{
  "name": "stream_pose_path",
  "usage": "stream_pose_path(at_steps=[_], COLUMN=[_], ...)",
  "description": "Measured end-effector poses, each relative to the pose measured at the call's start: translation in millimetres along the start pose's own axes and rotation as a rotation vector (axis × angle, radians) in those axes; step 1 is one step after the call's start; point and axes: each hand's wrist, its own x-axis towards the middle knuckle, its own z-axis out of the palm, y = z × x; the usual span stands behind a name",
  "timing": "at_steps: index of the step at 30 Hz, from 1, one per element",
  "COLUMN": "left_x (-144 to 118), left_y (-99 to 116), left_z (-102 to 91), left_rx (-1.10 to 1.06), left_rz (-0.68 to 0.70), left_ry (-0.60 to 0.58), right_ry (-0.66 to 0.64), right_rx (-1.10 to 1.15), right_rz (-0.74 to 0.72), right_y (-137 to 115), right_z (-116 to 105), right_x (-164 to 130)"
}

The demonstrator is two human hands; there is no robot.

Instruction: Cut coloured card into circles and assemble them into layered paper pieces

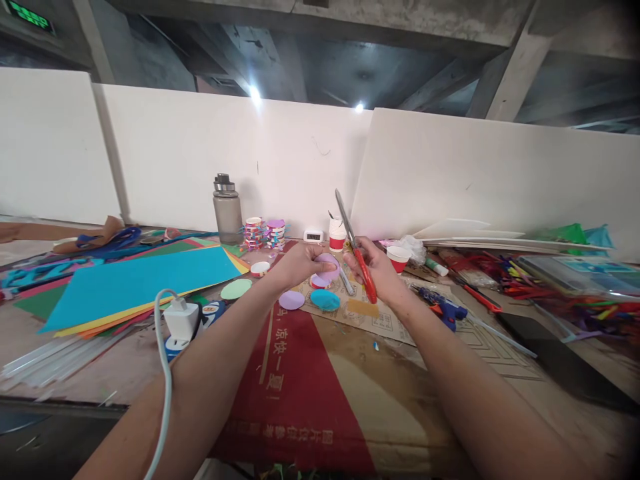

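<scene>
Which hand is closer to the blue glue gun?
The right hand. It holds the red scissors just left of the glue gun lying on the table. The left hand is farther left, holding a purple paper circle.

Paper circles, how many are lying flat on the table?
3. A green circle lies farthest left, a purple circle sits below the left hand, and a teal circle is just right of it. More may hide under the hands.

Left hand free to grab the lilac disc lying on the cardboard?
Probably not yet: the left hand already grips a purple piece. The lilac disc lies uncovered just below it, nothing between them.
</scene>
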Motion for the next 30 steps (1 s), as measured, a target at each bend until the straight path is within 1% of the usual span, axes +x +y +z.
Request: stream_pose_path(at_steps=[3,5,7,10,12,14,17,20,23,25,28,30], left_x=[-1.5,-1.8,-1.6,-1.1,-0.8,-0.2,1.5,3.3,2.7,0.9,-1.6,-2.1], left_y=[4.8,6.0,5.8,3.7,1.2,-1.7,-5.4,-6.7,-4.7,-2.5,0.1,0.4], left_z=[7.9,11.4,13.3,14.7,16.0,18.0,22.5,27.1,30.4,31.9,33.8,35.2], left_rx=[0.140,0.232,0.279,0.257,0.218,0.208,0.187,0.010,-0.217,-0.328,-0.483,-0.590], left_rz=[0.002,-0.021,-0.041,-0.046,-0.045,-0.047,-0.029,-0.027,-0.111,-0.163,-0.230,-0.245], left_ry=[0.047,0.047,0.031,0.002,-0.015,0.005,0.066,0.112,0.142,0.149,0.148,0.167], right_ry=[0.027,0.025,0.021,0.033,0.038,0.057,0.139,0.201,0.222,0.235,0.249,0.254], right_rx=[0.048,0.028,-0.016,-0.094,-0.129,-0.153,-0.138,-0.016,0.149,0.223,0.245,0.229], right_rz=[-0.016,-0.039,-0.055,-0.062,-0.041,-0.020,-0.007,0.049,0.139,0.164,0.153,0.137], right_y=[-1.5,-1.5,-0.1,2.5,2.7,2.2,2.5,3.6,1.9,-1.1,-5.3,-6.8], right_z=[4.1,5.9,7.5,9.7,11.0,12.3,14.1,14.9,15.2,15.6,16.2,16.6], right_x=[0.9,1.3,1.7,1.3,0.3,-0.9,-1.3,0.3,1.7,1.8,1.0,0.2])
